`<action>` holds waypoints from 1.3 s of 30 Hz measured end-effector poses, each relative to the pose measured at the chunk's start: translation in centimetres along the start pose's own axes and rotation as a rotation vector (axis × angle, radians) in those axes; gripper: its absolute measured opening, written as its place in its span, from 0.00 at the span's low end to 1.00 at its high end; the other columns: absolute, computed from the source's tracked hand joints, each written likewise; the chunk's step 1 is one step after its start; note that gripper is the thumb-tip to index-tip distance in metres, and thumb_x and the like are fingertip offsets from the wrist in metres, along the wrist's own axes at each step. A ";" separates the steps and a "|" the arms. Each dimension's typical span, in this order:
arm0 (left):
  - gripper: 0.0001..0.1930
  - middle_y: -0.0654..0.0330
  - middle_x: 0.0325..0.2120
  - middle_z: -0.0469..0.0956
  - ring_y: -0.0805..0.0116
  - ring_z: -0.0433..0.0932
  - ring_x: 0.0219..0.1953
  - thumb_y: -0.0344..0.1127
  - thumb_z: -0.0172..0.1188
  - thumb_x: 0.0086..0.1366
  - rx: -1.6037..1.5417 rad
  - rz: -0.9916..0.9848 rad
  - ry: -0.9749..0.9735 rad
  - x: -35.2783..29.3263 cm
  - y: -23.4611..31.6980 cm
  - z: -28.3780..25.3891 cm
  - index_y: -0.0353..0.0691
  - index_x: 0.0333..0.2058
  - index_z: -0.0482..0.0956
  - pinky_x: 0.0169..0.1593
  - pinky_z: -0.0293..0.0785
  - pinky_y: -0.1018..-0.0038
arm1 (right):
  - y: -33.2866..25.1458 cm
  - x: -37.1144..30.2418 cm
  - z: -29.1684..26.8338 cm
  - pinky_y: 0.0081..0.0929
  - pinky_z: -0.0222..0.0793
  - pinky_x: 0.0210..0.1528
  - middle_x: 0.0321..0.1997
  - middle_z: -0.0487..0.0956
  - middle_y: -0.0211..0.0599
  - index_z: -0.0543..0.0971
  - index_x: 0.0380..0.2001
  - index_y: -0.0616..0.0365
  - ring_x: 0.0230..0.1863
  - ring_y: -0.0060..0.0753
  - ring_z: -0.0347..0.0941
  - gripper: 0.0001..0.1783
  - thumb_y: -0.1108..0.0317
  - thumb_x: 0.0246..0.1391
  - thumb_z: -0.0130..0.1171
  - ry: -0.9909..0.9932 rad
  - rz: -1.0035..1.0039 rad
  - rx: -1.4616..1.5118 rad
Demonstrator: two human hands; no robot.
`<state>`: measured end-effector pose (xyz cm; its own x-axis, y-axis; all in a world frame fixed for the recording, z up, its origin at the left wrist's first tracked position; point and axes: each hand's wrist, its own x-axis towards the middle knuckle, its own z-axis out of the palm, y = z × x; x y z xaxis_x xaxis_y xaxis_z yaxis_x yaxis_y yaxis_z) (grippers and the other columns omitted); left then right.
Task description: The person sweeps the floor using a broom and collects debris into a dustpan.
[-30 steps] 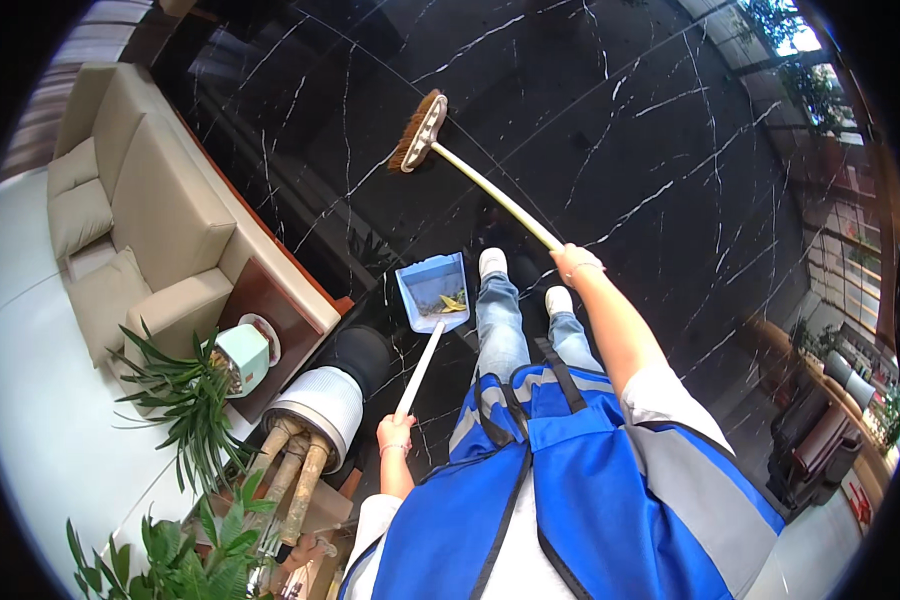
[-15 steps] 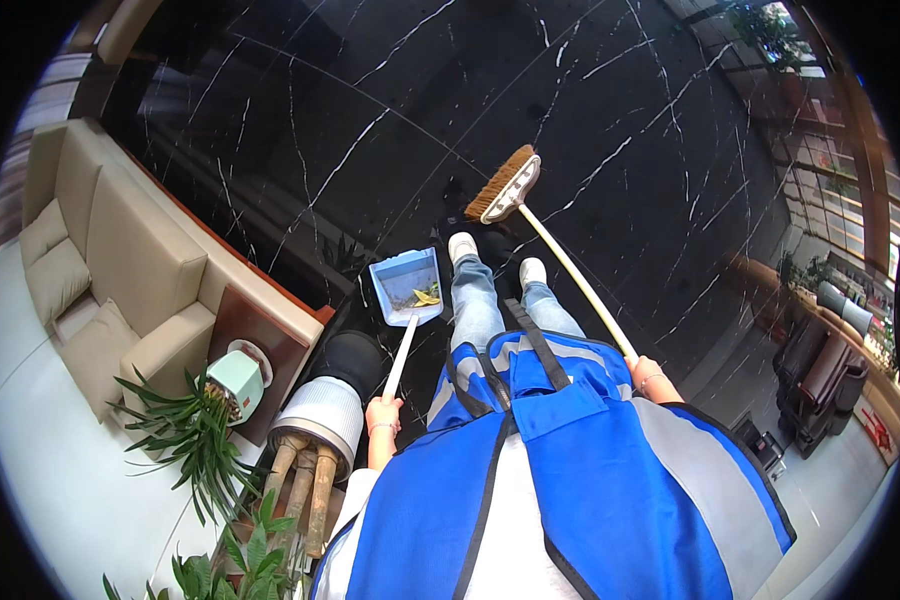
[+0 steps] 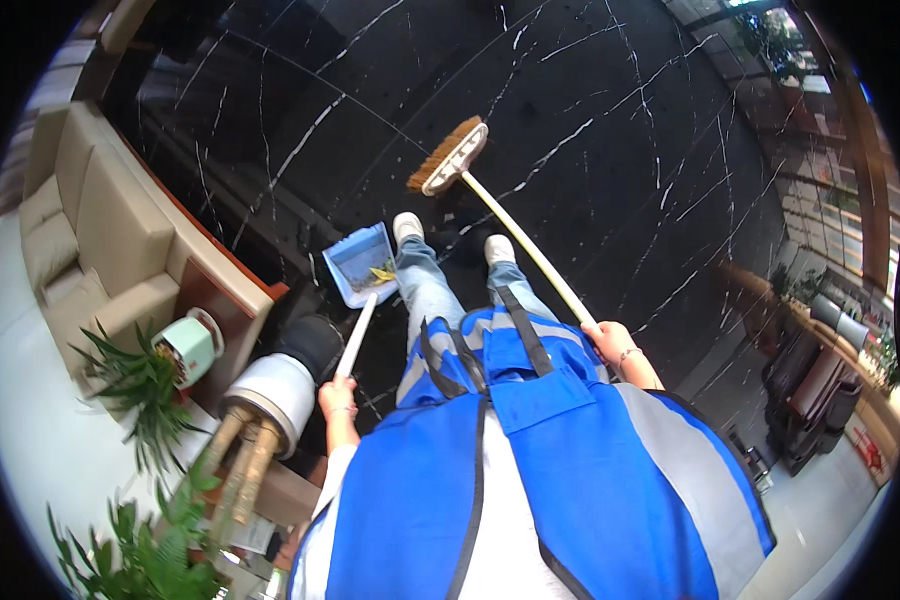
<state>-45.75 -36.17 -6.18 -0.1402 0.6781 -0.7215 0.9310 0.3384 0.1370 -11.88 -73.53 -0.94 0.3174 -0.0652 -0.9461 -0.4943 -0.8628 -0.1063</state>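
My left hand point(image 3: 338, 394) is closed round the white handle of a light blue dustpan point(image 3: 355, 262), low by my left leg. Yellow and brownish leaf bits point(image 3: 381, 274) lie in the pan. On the other side, my right hand point(image 3: 610, 342) grips the end of a long pale broom handle. The broom point(image 3: 460, 160) slants away to the upper left, its white head and brown bristles ahead of my shoes, over the dark floor. The broom head and the dustpan are apart.
Black floor point(image 3: 570, 90) with white veins stretches ahead. To the left stand a beige sofa point(image 3: 130, 200), a mint-green plant pot point(image 3: 192, 350) and a white ribbed planter point(image 3: 275, 395). Leafy plants point(image 3: 140, 550) fill the lower left. A dark chair-like object point(image 3: 815, 410) is at right.
The view has shifted, with the sofa and planters now farther left. The broom and dustpan appear farther left too, still held in the same hands. The leaf bits remain in the pan.
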 end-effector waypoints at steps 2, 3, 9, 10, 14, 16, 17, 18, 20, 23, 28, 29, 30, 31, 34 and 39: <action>0.13 0.55 0.11 0.69 0.68 0.67 0.13 0.37 0.57 0.44 -0.045 -0.054 0.021 -2.0 -0.8 0.4 0.29 0.18 0.73 0.21 0.63 0.70 | 2.8 -1.2 -2.8 0.19 0.57 0.10 0.10 0.64 0.28 0.70 0.18 0.63 0.08 0.19 0.59 0.17 0.58 0.46 0.50 -0.007 -0.032 0.073; 0.14 0.53 0.12 0.70 0.65 0.69 0.16 0.37 0.57 0.43 0.087 -0.025 0.056 -2.5 -0.6 0.3 0.29 0.20 0.73 0.25 0.64 0.69 | 3.9 -1.7 -4.0 0.20 0.58 0.10 0.10 0.65 0.29 0.70 0.18 0.63 0.08 0.19 0.60 0.17 0.58 0.46 0.50 0.034 -0.058 0.024; 0.15 0.46 0.22 0.73 0.51 0.72 0.29 0.41 0.57 0.42 0.494 0.328 0.140 -6.4 3.6 0.1 0.33 0.23 0.73 0.34 0.66 0.65 | 6.8 -1.4 -10.1 0.37 0.66 0.32 0.26 0.73 0.47 0.70 0.23 0.62 0.31 0.46 0.70 0.18 0.55 0.43 0.52 0.508 -0.194 -0.733; 0.15 0.48 0.23 0.73 0.52 0.72 0.30 0.42 0.56 0.43 0.560 0.321 0.134 -6.7 4.6 0.2 0.34 0.23 0.73 0.34 0.66 0.65 | 6.7 -1.0 -10.6 0.36 0.66 0.32 0.25 0.73 0.46 0.69 0.25 0.62 0.30 0.44 0.71 0.17 0.56 0.44 0.52 0.551 -0.203 -0.798; 0.14 0.51 0.26 0.74 0.55 0.72 0.32 0.43 0.55 0.45 0.684 0.302 0.121 -6.9 7.6 1.1 0.38 0.26 0.73 0.35 0.67 0.66 | 5.5 1.0 -12.0 0.33 0.68 0.27 0.23 0.73 0.45 0.68 0.27 0.63 0.25 0.41 0.72 0.16 0.58 0.45 0.51 0.577 -0.159 -0.892; 0.14 0.51 0.27 0.74 0.55 0.72 0.33 0.44 0.55 0.46 0.715 0.311 0.120 -6.0 8.8 1.5 0.39 0.27 0.73 0.36 0.67 0.66 | 5.0 1.9 -13.1 0.29 0.68 0.18 0.19 0.73 0.43 0.67 0.28 0.65 0.16 0.35 0.71 0.15 0.62 0.45 0.51 0.340 0.006 -0.512; 0.14 0.52 0.27 0.74 0.56 0.72 0.33 0.44 0.55 0.46 0.735 0.327 0.099 -5.5 9.3 1.6 0.40 0.27 0.73 0.36 0.67 0.66 | 4.8 2.4 -13.5 0.25 0.66 0.11 0.17 0.72 0.41 0.65 0.27 0.67 0.10 0.29 0.69 0.14 0.65 0.46 0.50 0.307 -0.010 -0.429; 0.13 0.52 0.28 0.74 0.56 0.72 0.34 0.44 0.54 0.47 0.760 0.337 0.067 -5.1 9.7 1.6 0.41 0.27 0.73 0.37 0.67 0.66 | 4.4 3.1 -14.1 0.25 0.67 0.13 0.15 0.70 0.37 0.65 0.27 0.66 0.13 0.27 0.69 0.12 0.67 0.45 0.50 0.230 0.028 -0.346; 0.13 0.52 0.28 0.73 0.55 0.72 0.34 0.43 0.54 0.47 0.769 0.364 0.050 -4.2 10.5 1.7 0.41 0.28 0.72 0.37 0.67 0.66 | 3.7 4.7 -15.1 0.23 0.69 0.15 0.14 0.67 0.32 0.66 0.24 0.62 0.13 0.23 0.66 0.09 0.68 0.44 0.50 0.091 0.106 -0.099; 0.11 0.52 0.27 0.73 0.55 0.72 0.33 0.41 0.53 0.48 0.795 0.454 0.076 -3.3 12.1 1.5 0.41 0.28 0.71 0.36 0.68 0.65 | 0.8 7.8 -16.2 0.19 0.62 0.12 0.13 0.64 0.27 0.65 0.19 0.57 0.10 0.18 0.59 0.10 0.64 0.46 0.49 -0.023 0.302 0.072; 0.09 0.53 0.24 0.73 0.57 0.73 0.31 0.40 0.53 0.48 0.845 0.598 0.057 -1.2 14.0 -0.5 0.43 0.27 0.70 0.33 0.69 0.66 | -4.0 5.6 -16.1 0.29 0.63 0.15 0.14 0.68 0.37 0.67 0.22 0.62 0.14 0.31 0.66 0.13 0.61 0.45 0.50 0.324 0.016 -0.726; 0.09 0.54 0.24 0.73 0.57 0.73 0.31 0.39 0.53 0.48 0.868 0.613 0.043 -1.0 14.0 -1.0 0.42 0.28 0.70 0.33 0.69 0.66 | -4.7 4.0 -16.0 0.36 0.67 0.27 0.22 0.73 0.45 0.69 0.24 0.63 0.27 0.42 0.71 0.14 0.61 0.43 0.52 0.528 -0.177 -1.056; 0.09 0.54 0.24 0.74 0.57 0.73 0.30 0.39 0.53 0.48 0.873 0.652 0.036 -0.6 14.3 -1.2 0.42 0.28 0.70 0.33 0.69 0.66 | -6.2 3.1 -16.1 0.36 0.65 0.37 0.29 0.73 0.48 0.69 0.27 0.61 0.35 0.46 0.69 0.13 0.62 0.41 0.53 0.581 -0.058 -1.085; 0.10 0.54 0.24 0.73 0.57 0.73 0.30 0.39 0.54 0.48 0.889 0.626 0.022 0.0 14.7 -1.3 0.41 0.28 0.70 0.34 0.69 0.66 | -7.5 2.7 -15.5 0.36 0.66 0.37 0.29 0.73 0.47 0.68 0.29 0.60 0.35 0.46 0.70 0.13 0.63 0.42 0.52 0.569 -0.068 -1.126; 0.11 0.53 0.23 0.73 0.56 0.73 0.31 0.38 0.54 0.47 0.860 0.628 -0.026 1.0 14.8 -1.9 0.40 0.29 0.70 0.35 0.69 0.66 | -11.1 3.4 -12.3 0.37 0.66 0.37 0.31 0.73 0.47 0.65 0.33 0.58 0.36 0.45 0.70 0.13 0.66 0.43 0.51 0.565 -0.023 -1.212; 0.17 0.50 0.27 0.73 0.52 0.72 0.31 0.37 0.53 0.44 0.413 0.662 -0.241 3.0 13.6 -4.3 0.44 0.36 0.70 0.36 0.68 0.66 | -16.8 9.1 -5.5 0.31 0.70 0.22 0.20 0.74 0.42 0.72 0.26 0.67 0.18 0.35 0.71 0.08 0.76 0.40 0.47 0.119 0.358 -0.583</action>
<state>-34.90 -26.77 -3.57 0.5151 0.4780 -0.7115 0.8512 -0.3829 0.3590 3.75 -62.40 -6.10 0.3184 -0.4222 -0.8487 -0.0801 -0.9041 0.4197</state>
